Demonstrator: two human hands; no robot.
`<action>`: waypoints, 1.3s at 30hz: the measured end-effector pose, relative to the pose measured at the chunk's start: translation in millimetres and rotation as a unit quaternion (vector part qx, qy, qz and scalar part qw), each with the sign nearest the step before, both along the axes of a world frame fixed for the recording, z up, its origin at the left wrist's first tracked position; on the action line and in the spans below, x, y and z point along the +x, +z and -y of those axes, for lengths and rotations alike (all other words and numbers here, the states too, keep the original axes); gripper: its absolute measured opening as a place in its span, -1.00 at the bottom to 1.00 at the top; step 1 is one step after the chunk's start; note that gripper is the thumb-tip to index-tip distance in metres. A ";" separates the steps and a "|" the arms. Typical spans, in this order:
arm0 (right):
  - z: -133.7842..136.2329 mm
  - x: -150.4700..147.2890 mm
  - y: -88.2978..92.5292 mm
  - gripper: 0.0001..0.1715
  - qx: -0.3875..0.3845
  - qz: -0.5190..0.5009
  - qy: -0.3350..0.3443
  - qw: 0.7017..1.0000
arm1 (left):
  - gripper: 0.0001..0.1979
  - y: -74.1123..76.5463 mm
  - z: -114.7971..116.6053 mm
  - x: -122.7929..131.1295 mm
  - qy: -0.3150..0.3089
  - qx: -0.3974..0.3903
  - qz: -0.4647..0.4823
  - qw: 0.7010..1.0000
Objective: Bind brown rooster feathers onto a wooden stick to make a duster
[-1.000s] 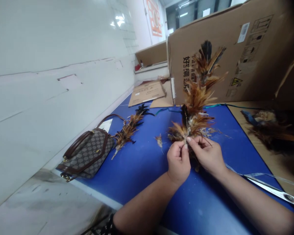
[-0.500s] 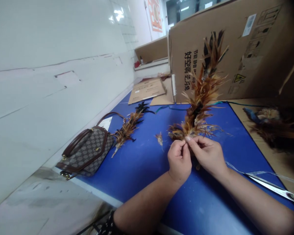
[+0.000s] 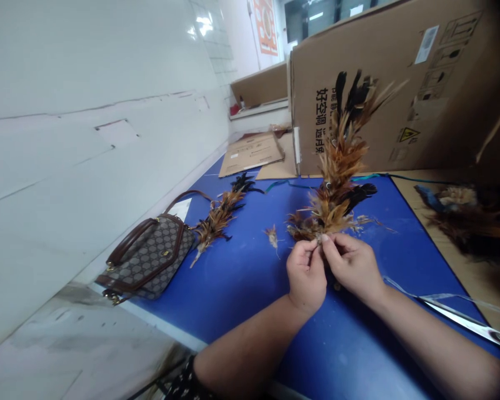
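A long strip of brown, orange and black feathers (image 3: 342,161) stands up from my fingertips, its upper part in front of a big cardboard box. My left hand (image 3: 308,275) pinches its lower end between thumb and fingers. Right beside it, my right hand (image 3: 352,264) pinches the same end, and the thumbs nearly touch. Loose feathers lie around and behind the fingers. On the blue table (image 3: 241,278), to the left, are a small loose feather tuft (image 3: 271,236) and a second feather strip (image 3: 220,216).
A patterned handbag (image 3: 154,255) rests at the table's left edge. Scissors (image 3: 466,322) lie at the right, near a clear strip. A dark feather pile (image 3: 466,216) sits at the far right. The large cardboard box (image 3: 379,100) and flat cardboard (image 3: 252,154) are at the back.
The upright feather strip has turned and its top has tipped lower, with black feathers now sticking out on its right side. Both hands keep their pinch and have barely shifted.
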State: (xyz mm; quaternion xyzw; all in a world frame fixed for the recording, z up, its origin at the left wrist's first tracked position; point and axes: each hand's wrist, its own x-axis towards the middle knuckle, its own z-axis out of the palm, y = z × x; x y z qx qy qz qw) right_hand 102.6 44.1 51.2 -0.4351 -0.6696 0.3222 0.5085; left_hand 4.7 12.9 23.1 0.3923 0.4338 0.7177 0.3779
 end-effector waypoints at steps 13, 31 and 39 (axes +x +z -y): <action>4.7 -1.2 6.3 -0.54 -0.015 -0.038 0.004 0.999 | -0.80 1.1 3.3 5.1 -0.005 0.004 0.003 1.000; 1.9 2.2 11.0 -0.60 -0.076 -0.032 0.021 0.996 | -0.63 -2.4 -1.0 1.4 -0.047 -0.094 0.105 0.989; 2.0 -0.3 2.5 -0.62 -0.113 -0.074 0.042 0.990 | -0.63 -1.6 2.7 1.2 -0.056 -0.089 0.110 0.988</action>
